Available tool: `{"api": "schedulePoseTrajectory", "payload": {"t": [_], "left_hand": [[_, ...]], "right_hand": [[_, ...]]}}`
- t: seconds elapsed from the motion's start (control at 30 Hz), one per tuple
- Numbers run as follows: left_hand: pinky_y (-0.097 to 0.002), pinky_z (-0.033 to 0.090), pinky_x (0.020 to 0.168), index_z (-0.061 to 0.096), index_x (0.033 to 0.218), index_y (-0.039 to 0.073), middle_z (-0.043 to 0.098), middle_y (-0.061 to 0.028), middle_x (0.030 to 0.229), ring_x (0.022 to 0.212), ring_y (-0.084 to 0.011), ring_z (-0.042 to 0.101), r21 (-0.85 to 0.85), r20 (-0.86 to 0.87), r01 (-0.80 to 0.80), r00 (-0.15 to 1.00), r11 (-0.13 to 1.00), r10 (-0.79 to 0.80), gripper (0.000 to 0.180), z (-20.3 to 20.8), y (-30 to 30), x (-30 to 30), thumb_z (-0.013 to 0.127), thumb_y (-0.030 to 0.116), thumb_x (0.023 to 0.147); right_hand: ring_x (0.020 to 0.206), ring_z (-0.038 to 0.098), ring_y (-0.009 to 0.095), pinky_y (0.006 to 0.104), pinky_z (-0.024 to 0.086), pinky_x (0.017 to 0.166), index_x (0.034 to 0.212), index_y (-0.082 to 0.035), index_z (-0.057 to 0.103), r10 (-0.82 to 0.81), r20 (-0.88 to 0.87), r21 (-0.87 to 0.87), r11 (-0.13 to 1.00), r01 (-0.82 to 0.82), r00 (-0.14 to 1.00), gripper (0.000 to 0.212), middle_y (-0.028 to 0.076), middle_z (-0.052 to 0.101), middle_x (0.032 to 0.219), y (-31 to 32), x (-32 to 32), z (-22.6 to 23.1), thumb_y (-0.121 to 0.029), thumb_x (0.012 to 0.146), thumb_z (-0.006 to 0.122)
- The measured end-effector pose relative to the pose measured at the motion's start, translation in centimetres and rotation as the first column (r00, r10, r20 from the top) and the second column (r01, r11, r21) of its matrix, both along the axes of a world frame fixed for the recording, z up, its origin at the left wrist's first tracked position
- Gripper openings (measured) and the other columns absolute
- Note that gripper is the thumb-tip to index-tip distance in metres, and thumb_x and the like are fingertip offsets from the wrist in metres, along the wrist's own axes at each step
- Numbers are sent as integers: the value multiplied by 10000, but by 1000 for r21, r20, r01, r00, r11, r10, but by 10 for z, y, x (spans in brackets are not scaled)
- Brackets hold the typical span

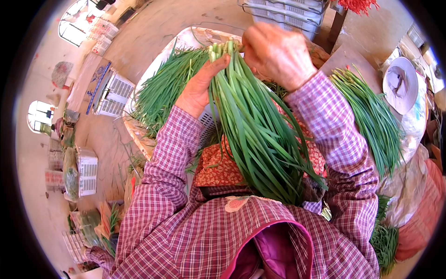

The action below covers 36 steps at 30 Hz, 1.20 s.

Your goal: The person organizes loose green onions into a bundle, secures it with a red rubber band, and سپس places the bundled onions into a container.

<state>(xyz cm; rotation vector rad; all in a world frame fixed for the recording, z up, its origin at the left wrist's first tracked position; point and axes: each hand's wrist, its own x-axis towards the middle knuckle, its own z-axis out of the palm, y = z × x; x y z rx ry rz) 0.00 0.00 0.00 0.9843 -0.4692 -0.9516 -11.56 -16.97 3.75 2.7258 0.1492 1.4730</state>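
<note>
A thick bunch of green chives (253, 125) hangs over my lap, its pale cut ends at the top and its leaves fanned toward me. My left hand (200, 88) is closed round the stem end, thumb across the front. Beside those cut ends my right hand (278, 55) is curled with the fingers pinched together; what they hold, if anything, is hidden. Behind my left hand, a loose heap of chives (169, 83) lies on a pale, wide tray (160, 52). Another bunch of chives (369, 114) rests to the right of my right forearm.
White plastic crates (288, 14) are stacked at the far side. More crates (116, 95) stand on the floor (111, 139) at left. A light sun hat (400, 86) lies at right, above plastic bags (406, 186) and a red sack (423, 214). Another person's sleeve (100, 257) shows lower left.
</note>
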Motion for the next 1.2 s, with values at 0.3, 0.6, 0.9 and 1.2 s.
{"api": "schedulePoseTrajectory", "payload": {"t": [0.3, 0.6, 0.9, 1.2], "left_hand": [[-404, 572, 877, 505, 1237, -41, 656, -166, 996, 954, -290, 669, -81, 103, 13, 995, 997, -4, 408, 32, 2, 20, 614, 101, 870], [-357, 599, 738, 596, 1052, 4, 677, -124, 867, 802, -246, 684, -365, 501, -98, 817, 926, 284, 246, 216, 20, 114, 651, 42, 815], [-271, 545, 771, 622, 1101, 36, 644, -81, 943, 841, -174, 637, -488, 866, -505, -181, 712, 465, 352, 214, 17, 80, 737, 93, 773], [-389, 531, 813, 563, 1070, 97, 616, -80, 985, 954, -255, 611, 10, 816, -290, -551, 957, -175, 501, -11, 9, 35, 771, 150, 617]], "right_hand": [[859, 666, 301, 432, 546, 740, 1182, -226, 619, 137, -105, 407, 910, -83, 985, 337, 91, 659, 975, -44, -14, -16, -243, 849, 672], [1069, 577, 375, 460, 485, 925, 1326, -211, 526, 347, -175, 422, 872, -248, 921, 572, 157, 557, 1151, 21, 16, -54, -301, 797, 724], [952, 647, 342, 468, 520, 822, 1085, -190, 688, 59, -640, 424, 859, 288, 766, 261, 133, 615, 1064, -24, -17, -88, -285, 841, 677], [817, 657, 363, 409, 518, 706, 1002, 6, 664, 359, -400, 641, 767, -23, 844, 219, 185, 659, 877, -6, -47, -57, -148, 846, 668]]}}
